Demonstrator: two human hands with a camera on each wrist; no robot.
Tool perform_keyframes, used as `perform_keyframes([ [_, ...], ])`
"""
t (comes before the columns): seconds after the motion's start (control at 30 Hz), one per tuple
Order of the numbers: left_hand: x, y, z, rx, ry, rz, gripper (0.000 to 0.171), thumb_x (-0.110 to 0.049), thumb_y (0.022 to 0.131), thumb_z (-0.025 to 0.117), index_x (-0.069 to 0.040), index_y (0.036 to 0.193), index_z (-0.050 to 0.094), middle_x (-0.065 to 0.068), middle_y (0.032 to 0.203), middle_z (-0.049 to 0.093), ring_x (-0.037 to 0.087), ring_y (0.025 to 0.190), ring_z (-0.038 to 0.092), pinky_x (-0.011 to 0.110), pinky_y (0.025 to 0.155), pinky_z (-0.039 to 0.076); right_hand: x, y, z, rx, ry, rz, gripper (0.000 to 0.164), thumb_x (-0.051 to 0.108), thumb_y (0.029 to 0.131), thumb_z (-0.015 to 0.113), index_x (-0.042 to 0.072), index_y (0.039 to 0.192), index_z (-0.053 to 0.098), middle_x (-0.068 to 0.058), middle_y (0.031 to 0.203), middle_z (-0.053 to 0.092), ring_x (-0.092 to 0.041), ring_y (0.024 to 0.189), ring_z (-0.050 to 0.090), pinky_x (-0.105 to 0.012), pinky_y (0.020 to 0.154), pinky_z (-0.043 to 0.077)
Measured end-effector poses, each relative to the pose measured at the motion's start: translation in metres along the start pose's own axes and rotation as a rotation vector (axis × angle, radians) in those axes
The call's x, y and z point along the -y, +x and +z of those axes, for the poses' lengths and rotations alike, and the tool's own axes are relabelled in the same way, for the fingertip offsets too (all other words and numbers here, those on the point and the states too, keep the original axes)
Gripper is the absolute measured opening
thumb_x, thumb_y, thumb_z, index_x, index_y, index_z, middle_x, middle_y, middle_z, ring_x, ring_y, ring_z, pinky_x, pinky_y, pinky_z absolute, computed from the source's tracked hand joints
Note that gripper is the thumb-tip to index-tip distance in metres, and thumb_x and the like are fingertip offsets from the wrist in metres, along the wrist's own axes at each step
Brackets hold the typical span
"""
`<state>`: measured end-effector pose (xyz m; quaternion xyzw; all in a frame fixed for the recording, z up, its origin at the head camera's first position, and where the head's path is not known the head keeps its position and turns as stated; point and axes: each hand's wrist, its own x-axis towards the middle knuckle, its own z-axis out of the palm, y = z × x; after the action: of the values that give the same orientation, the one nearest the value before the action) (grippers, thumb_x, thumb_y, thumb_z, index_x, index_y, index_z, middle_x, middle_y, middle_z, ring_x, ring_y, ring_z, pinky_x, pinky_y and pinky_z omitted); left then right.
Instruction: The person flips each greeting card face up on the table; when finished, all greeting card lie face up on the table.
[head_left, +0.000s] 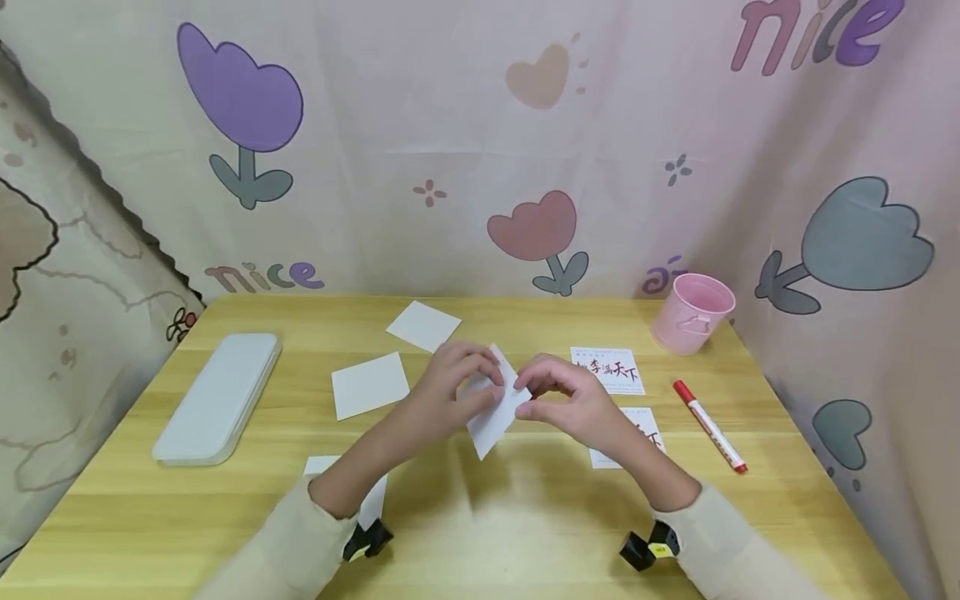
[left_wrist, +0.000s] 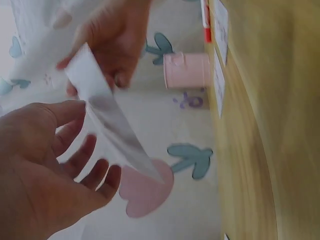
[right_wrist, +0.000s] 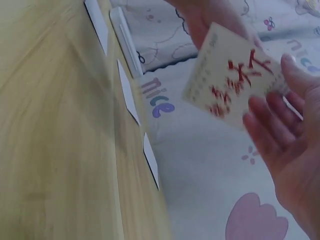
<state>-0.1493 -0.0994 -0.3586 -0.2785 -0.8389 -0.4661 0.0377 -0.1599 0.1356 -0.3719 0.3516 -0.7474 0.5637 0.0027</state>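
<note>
Above the middle of the table, a white card (head_left: 491,421) is held tilted between both hands. My left hand (head_left: 457,387) pinches its left part, thumb and fingertips against the paper. At the opposite corner, the thumb and fingers of my right hand (head_left: 566,396) grip the card. In the right wrist view, the card's face (right_wrist: 232,80) bears red Chinese characters, while its plain white side (left_wrist: 107,107) is turned toward the left wrist camera. Two similar printed cards, a far one (head_left: 607,371) and a nearer one (head_left: 652,425) partly covered by my right forearm, lie on the right.
Blank-side-up cards, one at the back (head_left: 423,325), one at mid-left (head_left: 370,386) and one partly under my left forearm (head_left: 372,504), lie on the wooden table (head_left: 510,533). A white case (head_left: 217,400) is left; a red marker (head_left: 708,425) and pink bucket (head_left: 692,315) are right.
</note>
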Motion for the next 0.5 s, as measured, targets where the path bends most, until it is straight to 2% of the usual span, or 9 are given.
perform_keyframes([
  [0.17,-0.012,-0.009,0.004,0.086,-0.117,0.015,0.021,-0.023,0.1,0.063,-0.025,0.121,0.063,-0.013,0.118,0.063,0.007,0.11,0.059,0.035,0.095,0.052,0.004,-0.001,0.011,-0.139,-0.098,0.006,0.019,0.011,0.085,0.081,0.016,0.097,0.068,0.001,0.093,0.063,-0.014,0.083,0.062,-0.028,0.078,0.054],
  [0.3,-0.014,-0.01,0.009,0.093,-0.14,0.026,0.035,-0.016,0.097,0.065,-0.024,0.131,0.059,-0.014,0.123,0.062,0.007,0.111,0.06,0.033,0.094,0.053,0.007,-0.003,0.016,-0.246,-0.147,0.037,0.019,0.014,0.084,0.082,0.018,0.094,0.066,0.003,0.085,0.058,-0.013,0.078,0.058,-0.025,0.071,0.052],
  [0.4,-0.014,-0.01,0.011,0.09,-0.137,0.007,0.039,-0.012,0.096,0.066,-0.024,0.133,0.058,-0.014,0.126,0.062,0.01,0.111,0.062,0.033,0.093,0.054,0.008,-0.004,0.018,-0.274,-0.19,0.027,0.018,0.015,0.085,0.081,0.018,0.095,0.067,0.003,0.083,0.057,-0.011,0.075,0.056,-0.023,0.068,0.05],
  [0.5,-0.011,-0.008,0.01,0.072,-0.144,-0.042,0.036,-0.012,0.097,0.064,-0.022,0.131,0.06,-0.009,0.126,0.064,0.015,0.108,0.065,0.031,0.09,0.055,0.009,-0.003,0.016,-0.265,-0.21,-0.011,0.018,0.012,0.086,0.079,0.015,0.102,0.07,0.003,0.084,0.06,-0.01,0.073,0.056,-0.023,0.065,0.05],
])
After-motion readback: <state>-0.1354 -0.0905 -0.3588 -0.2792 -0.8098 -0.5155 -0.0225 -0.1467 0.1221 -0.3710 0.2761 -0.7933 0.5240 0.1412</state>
